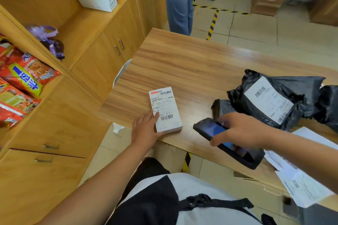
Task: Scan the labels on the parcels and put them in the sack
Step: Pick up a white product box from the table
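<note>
Hands: left (146,128) on box (165,108) | right (239,129) holds scanner (212,129)

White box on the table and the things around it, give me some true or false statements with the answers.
1. The left hand rests on the white box. True.
2. The white box lies label up on the wooden table. True.
3. The right hand holds a pen. False: it grips a black handheld scanner.
4. The black plastic parcel has no label. False: a white barcode label shows on it.
5. The white box sits on top of the black plastic parcel. False: they lie apart.
</note>
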